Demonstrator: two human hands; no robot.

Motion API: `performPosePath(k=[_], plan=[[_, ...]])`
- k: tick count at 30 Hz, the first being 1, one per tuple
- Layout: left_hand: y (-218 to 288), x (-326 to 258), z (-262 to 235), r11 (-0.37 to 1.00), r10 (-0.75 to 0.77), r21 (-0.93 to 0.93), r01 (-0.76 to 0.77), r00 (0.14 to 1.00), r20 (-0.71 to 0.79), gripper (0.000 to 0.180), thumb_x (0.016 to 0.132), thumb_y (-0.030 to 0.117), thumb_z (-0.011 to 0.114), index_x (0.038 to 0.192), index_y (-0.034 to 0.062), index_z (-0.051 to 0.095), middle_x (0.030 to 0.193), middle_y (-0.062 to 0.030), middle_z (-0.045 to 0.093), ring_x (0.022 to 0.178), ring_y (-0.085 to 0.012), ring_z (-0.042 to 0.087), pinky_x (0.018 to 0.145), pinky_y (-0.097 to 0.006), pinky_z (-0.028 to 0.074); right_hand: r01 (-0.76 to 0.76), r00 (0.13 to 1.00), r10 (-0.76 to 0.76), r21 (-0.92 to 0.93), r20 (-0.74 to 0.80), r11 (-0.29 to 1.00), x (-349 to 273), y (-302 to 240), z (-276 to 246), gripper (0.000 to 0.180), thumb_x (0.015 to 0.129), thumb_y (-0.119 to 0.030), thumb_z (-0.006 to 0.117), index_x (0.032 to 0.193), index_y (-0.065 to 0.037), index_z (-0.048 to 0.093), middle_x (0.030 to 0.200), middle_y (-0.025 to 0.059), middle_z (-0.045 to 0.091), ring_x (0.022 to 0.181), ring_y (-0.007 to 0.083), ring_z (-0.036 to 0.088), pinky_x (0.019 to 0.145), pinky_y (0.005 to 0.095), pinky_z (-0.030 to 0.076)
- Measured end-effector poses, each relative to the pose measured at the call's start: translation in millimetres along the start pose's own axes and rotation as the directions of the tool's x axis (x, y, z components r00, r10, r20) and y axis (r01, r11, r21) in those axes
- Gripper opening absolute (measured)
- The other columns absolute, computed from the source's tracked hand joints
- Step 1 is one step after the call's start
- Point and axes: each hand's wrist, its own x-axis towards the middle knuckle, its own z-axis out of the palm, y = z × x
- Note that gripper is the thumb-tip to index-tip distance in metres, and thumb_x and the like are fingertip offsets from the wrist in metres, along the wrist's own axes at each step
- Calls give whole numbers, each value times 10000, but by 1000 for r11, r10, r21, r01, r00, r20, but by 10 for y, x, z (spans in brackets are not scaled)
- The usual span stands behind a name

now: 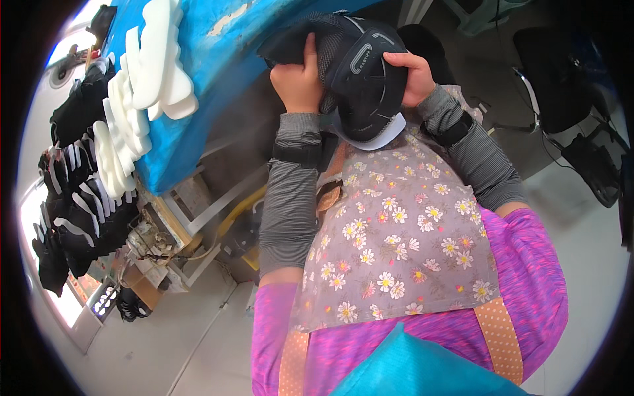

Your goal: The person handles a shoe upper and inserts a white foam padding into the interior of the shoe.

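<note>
A black shoe upper (368, 89) with mesh panels, grey trim and a pale curved edge is held up between both hands, above my flowered apron. My left hand (297, 82) grips its left side, the thumb lying along the mesh and the other fingers curled. On the opposite side my right hand (416, 79) is closed on the upper, with its thumb pressed on the dark surface and the fingers partly hidden behind. The upper's far end reaches the edge of the blue-covered table (221, 79).
Several white, sole-shaped pieces (155, 59) lie stacked on the blue cover at the left. Beyond them are rows of black uppers with white strips (82, 198). A wood-and-metal frame (175, 218) stands below the table. Dark chairs (561, 86) stand at the right.
</note>
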Motion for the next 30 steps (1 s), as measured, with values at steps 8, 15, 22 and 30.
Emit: performPosePath(k=[8, 15, 22, 30], plan=[[105, -104, 296, 767, -379, -538, 351, 923, 62, 319, 916, 290, 630, 1060, 12, 691, 709, -130, 666, 602, -284, 647, 600, -367, 499, -77, 995, 77, 5, -61, 997, 103, 26, -215, 299, 891, -134, 589, 1129, 44, 619, 1064, 157, 688, 947, 264, 685, 897, 391, 546], [-103, -300, 442, 926, -188, -330, 184, 982, 20, 402, 882, 218, 618, 1253, 65, 600, 791, -139, 690, 707, -312, 681, 665, -376, 524, -124, 991, 125, 33, -47, 992, 65, 37, -176, 307, 895, -146, 577, 1131, 46, 617, 1073, 166, 685, 969, 286, 676, 939, 414, 522], [251, -44, 26, 844, -296, -444, 300, 952, 82, 326, 898, 226, 647, 1153, 21, 654, 877, -167, 697, 759, -272, 685, 723, -342, 518, -129, 991, 131, 125, -3, 984, -52, 5, -121, 352, 899, -184, 542, 1147, 56, 611, 1106, 177, 673, 1035, 319, 650, 992, 462, 478], [60, -267, 259, 948, -176, -260, 184, 983, 55, 442, 822, 126, 645, 1263, 119, 622, 649, -104, 616, 582, -266, 617, 595, -376, 496, -70, 996, 73, 64, -52, 995, 48, 56, -262, 298, 886, -124, 555, 1109, 59, 625, 1065, 171, 688, 952, 283, 681, 929, 408, 526]])
